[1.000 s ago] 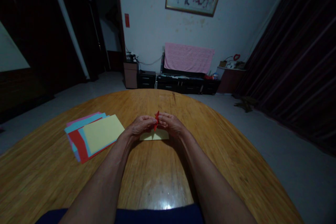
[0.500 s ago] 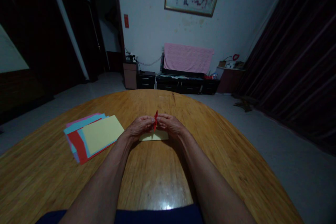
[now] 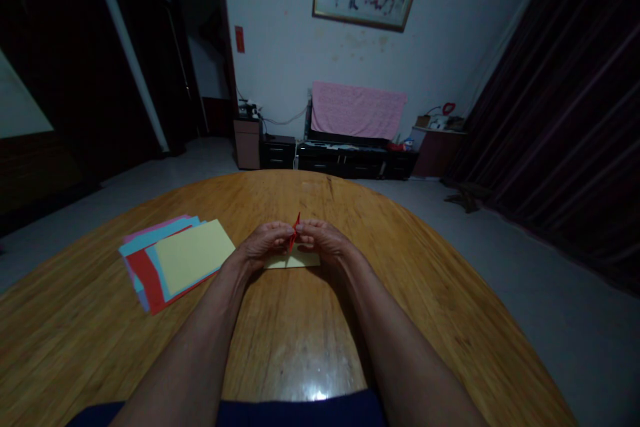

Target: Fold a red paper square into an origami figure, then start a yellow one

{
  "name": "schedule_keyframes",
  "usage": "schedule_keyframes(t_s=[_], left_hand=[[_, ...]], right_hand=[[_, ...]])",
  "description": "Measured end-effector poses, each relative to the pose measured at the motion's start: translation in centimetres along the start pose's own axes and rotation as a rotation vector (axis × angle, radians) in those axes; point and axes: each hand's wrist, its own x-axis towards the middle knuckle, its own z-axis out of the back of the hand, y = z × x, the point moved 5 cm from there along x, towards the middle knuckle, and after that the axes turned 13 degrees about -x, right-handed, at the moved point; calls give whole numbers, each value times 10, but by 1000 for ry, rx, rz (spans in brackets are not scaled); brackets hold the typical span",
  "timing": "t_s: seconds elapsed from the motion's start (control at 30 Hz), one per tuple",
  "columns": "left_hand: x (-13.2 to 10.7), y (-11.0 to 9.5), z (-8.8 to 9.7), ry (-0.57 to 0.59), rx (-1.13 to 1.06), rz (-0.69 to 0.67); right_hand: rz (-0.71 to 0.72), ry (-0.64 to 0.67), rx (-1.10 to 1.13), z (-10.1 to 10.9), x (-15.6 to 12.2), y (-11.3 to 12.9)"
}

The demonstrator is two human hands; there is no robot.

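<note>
Between my two hands is a small piece of folded red paper (image 3: 295,233), held on edge above the table. My left hand (image 3: 267,240) pinches it from the left side, and my right hand (image 3: 320,237) pinches it from the right. Below them a pale yellow sheet of paper (image 3: 293,260) lies flat on the wood, partly covered by both hands. The exact folds of the red paper are too small to make out.
A fanned stack of coloured paper (image 3: 195,257), yellow on top with red, blue and pink beneath, lies left of my left forearm. The round wooden table (image 3: 410,293) curves away ahead. Beyond it stands a low black cabinet (image 3: 360,165) under a pink cloth (image 3: 357,110).
The red paper has tilted slightly, its lower end now further left. My hands keep their pinch and have drawn a little closer together.
</note>
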Motion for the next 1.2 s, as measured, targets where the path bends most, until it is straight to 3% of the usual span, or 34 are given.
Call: schedule_keyframes(t_s=[0.2, 0.5, 0.73, 1.2], left_hand=[[-2, -3, -5, 52, 0, -15], [0, -13, -3, -103, 288, -214], [4, -10, 2, -195, 265, -299], [7, -7, 2, -183, 261, -286]], right_hand=[[-23, 5, 88, -4, -2, 1], [-16, -207, -33, 6, 1, -1], [-13, -177, -14, 4, 1, -2], [-22, -160, -202, 4, 5, -11]])
